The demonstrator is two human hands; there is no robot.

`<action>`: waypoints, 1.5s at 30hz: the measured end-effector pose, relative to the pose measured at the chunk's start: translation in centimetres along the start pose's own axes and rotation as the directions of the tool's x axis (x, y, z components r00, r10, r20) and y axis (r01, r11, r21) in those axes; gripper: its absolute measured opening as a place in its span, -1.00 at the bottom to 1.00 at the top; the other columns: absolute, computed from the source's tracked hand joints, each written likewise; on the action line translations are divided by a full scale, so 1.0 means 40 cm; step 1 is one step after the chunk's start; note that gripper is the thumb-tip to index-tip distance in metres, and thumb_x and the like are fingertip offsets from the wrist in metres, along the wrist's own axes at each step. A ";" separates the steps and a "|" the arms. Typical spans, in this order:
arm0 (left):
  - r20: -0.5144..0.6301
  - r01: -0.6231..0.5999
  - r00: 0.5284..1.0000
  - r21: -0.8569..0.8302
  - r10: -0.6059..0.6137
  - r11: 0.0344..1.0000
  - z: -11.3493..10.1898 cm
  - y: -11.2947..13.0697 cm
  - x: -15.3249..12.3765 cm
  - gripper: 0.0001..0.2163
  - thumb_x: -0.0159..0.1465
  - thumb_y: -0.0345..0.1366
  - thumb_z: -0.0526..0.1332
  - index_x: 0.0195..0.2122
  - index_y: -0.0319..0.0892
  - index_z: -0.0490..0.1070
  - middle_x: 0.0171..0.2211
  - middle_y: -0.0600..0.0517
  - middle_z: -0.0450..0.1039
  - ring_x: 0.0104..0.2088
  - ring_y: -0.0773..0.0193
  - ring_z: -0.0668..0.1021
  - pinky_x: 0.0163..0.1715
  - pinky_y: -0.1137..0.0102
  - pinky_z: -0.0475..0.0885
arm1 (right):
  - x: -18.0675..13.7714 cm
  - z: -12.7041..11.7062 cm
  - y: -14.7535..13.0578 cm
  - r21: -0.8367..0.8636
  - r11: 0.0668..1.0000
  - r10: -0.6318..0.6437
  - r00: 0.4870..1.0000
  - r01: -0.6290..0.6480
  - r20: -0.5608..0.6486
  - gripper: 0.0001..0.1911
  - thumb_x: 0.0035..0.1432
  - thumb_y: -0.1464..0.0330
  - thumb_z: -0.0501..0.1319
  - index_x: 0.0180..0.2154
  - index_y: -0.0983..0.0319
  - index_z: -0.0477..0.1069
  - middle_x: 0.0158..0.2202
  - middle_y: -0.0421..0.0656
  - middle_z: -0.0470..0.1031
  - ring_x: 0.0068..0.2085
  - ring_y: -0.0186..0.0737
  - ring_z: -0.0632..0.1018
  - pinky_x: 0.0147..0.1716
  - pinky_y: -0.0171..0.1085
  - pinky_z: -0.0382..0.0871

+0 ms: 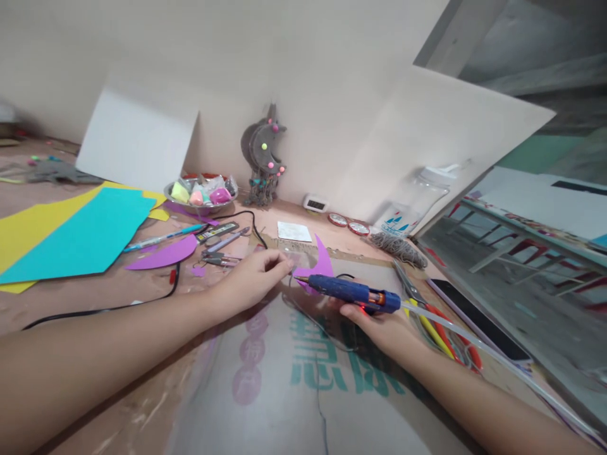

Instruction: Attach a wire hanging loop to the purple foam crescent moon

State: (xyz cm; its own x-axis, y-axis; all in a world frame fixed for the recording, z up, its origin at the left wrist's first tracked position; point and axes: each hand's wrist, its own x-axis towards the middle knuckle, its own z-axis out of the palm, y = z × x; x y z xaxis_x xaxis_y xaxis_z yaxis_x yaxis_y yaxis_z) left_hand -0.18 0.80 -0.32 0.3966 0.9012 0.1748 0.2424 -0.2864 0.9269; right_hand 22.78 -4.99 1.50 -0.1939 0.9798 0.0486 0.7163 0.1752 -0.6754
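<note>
Purple paper cut like a crescent (325, 258) lies at the centre of the frame, on a pale printed sheet (203, 404) spread over the table (118, 411). Judging by how things stand, a gluing step is in hand: the blue glue gun (344, 291) points leftward across the lower part of the crescent, its nozzle close to the left hand (265, 273). The move seems to call for a steady nozzle, a small dab on the right spot, and bare skin kept away from the hot tip.

Right of centre, the right hand (372, 319) has its fingers wrapped round the gun's handle, gripping it from below. The left hand's fingers are bent inward, thumb and forefinger near each other just beside the nozzle; blur hides whether they meet or pinch anything, so I cannot tell.
</note>
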 end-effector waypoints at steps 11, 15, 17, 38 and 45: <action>-0.008 -0.007 1.000 0.086 0.008 0.996 -0.002 0.012 -0.009 -0.75 0.25 -0.17 0.03 -0.52 -0.17 0.22 -0.62 0.15 0.20 -0.60 0.39 0.29 -0.61 0.49 0.16 | 0.003 0.001 0.003 -0.084 0.996 0.018 0.997 -0.025 -0.081 -0.78 0.05 0.12 0.15 -0.31 0.08 0.42 -0.30 -0.21 0.55 -0.22 -0.01 0.54 -0.18 -0.17 0.43; -0.016 -0.077 0.997 0.144 0.081 0.987 -0.002 0.006 -0.007 -0.76 0.26 -0.20 0.02 -0.51 -0.19 0.24 -0.56 0.13 0.26 -0.49 0.34 0.36 -0.49 0.47 0.22 | 0.004 0.002 0.006 -0.072 0.997 0.004 0.998 -0.008 -0.058 -0.78 0.08 0.14 0.14 -0.25 0.04 0.42 -0.30 -0.25 0.55 -0.23 -0.02 0.54 -0.21 -0.20 0.44; -0.020 -0.102 0.994 0.152 0.106 0.983 -0.003 0.003 -0.006 -0.76 0.26 -0.21 0.03 -0.50 -0.19 0.26 -0.54 0.13 0.28 -0.46 0.33 0.37 -0.45 0.47 0.22 | 0.005 0.003 0.011 -0.076 0.997 0.000 0.998 -0.004 -0.055 -0.78 0.08 0.14 0.14 -0.24 0.04 0.43 -0.30 -0.25 0.56 -0.24 -0.03 0.55 -0.23 -0.20 0.45; -0.008 -0.079 0.997 0.142 0.081 0.987 -0.003 0.002 -0.008 -0.77 0.27 -0.20 0.02 -0.49 -0.19 0.26 -0.56 0.14 0.28 -0.50 0.35 0.37 -0.48 0.46 0.22 | 0.003 0.005 0.008 -0.202 0.979 0.008 0.993 -0.031 -0.118 -0.76 0.07 0.12 0.12 -0.31 0.10 0.43 -0.40 -0.24 0.56 -0.33 -0.07 0.55 -0.30 -0.25 0.44; -0.001 -0.066 0.998 0.134 0.066 0.989 -0.002 0.009 -0.010 -0.77 0.26 -0.22 0.02 -0.50 -0.18 0.23 -0.59 0.14 0.25 -0.55 0.36 0.35 -0.54 0.47 0.20 | 0.000 0.007 0.001 -0.205 0.977 0.029 0.992 -0.055 -0.124 -0.74 0.08 0.13 0.11 -0.32 0.10 0.48 -0.37 -0.26 0.58 -0.30 -0.09 0.57 -0.31 -0.27 0.44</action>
State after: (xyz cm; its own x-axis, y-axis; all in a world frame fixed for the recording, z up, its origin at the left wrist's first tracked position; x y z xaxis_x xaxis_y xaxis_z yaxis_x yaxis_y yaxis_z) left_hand -0.34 0.37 -0.03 0.4112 0.8804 0.2360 0.3327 -0.3860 0.8604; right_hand 22.62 -5.02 1.28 -0.0879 0.9889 0.1200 0.8479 0.1375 -0.5120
